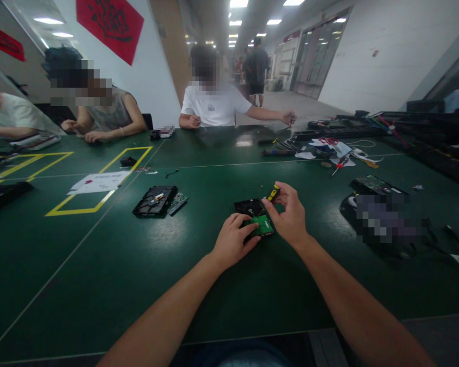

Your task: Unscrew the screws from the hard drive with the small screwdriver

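— Where is the green circuit board (265, 224) lying?
— Beneath the left grip (233, 237), whose spread fingers are holding it on the table (118, 280).
— And the right grip (291, 213)?
— It's pinching a yellow-and-black tool (273, 192) near the board.

White wall (393, 51); glowing ceiling lights (274, 22); grey floor (298, 103); green table (115, 275).

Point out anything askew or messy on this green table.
The white sheet lies slantwise over the yellow taped rectangle, hiding part of its outline. To the right, a pile of wires and papers looks jumbled. No spill shows.
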`<state>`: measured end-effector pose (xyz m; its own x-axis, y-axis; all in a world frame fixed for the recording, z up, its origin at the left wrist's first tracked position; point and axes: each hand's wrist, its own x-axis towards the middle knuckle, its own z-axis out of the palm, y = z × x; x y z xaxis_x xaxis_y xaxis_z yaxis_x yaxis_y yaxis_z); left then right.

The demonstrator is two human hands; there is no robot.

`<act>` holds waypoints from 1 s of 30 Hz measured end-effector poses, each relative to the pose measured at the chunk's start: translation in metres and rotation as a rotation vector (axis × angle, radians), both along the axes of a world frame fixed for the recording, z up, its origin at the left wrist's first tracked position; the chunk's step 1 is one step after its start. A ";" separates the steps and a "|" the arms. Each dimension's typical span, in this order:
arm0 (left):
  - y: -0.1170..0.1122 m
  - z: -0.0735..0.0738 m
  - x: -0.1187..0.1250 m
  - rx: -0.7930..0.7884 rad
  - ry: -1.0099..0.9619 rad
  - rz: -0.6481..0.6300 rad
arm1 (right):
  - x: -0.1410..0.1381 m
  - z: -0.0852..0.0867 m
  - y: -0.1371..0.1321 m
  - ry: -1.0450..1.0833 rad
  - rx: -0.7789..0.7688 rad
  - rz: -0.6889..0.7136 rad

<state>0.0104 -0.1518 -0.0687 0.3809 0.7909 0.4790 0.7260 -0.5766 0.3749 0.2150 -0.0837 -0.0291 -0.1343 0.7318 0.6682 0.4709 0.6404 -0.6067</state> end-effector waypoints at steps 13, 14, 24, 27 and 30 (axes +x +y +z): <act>0.001 -0.003 -0.001 0.021 0.003 -0.006 | -0.003 -0.004 0.002 0.031 0.091 0.012; 0.001 -0.003 -0.001 0.024 0.001 -0.005 | -0.003 -0.004 0.002 0.034 0.098 0.019; -0.001 0.000 0.000 0.024 0.001 0.010 | -0.003 -0.005 0.002 0.017 0.129 0.026; -0.001 -0.001 0.000 0.028 -0.005 0.009 | -0.004 -0.006 0.002 0.011 0.142 0.027; 0.000 -0.001 0.000 0.025 0.002 0.011 | -0.005 -0.004 0.002 -0.007 0.154 0.034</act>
<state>0.0105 -0.1522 -0.0698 0.3731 0.7828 0.4980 0.7334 -0.5776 0.3585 0.2103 -0.0819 -0.0336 -0.1625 0.6156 0.7711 0.4513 0.7413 -0.4967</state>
